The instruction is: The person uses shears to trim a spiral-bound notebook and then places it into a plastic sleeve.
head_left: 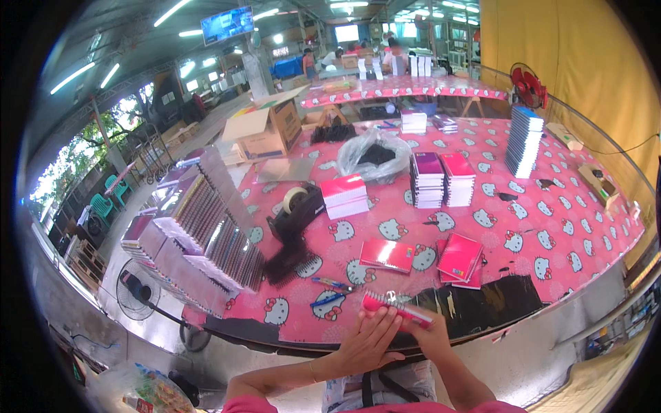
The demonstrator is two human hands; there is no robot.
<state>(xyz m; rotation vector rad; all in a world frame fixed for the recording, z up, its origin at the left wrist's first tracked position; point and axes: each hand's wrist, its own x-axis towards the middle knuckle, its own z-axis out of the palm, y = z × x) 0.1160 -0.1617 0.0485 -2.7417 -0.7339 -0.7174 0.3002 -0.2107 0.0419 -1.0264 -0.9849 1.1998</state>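
Note:
A pink spiral notebook (416,314) is held tilted at the table's near edge, its wire coil along the far side. My right hand (431,337) is closed around its right end. My left hand (370,339) lies against the notebook's left part with the fingers stretched out flat and the thumb apart. Just beyond are two pens (328,300) and a pink notebook (387,255) lying flat. More pink notebooks (460,257) overlap to the right of it. The palms hide the held notebook's lower side.
Tall stacks of spiral notebooks (206,227) stand at the left, beside a black tape dispenser (297,210) and black coils (289,260). Further back are notebook piles (344,197), a plastic bag (375,153), a cardboard box (265,129) and a blue-topped stack (524,142). A standing fan (141,292) is left.

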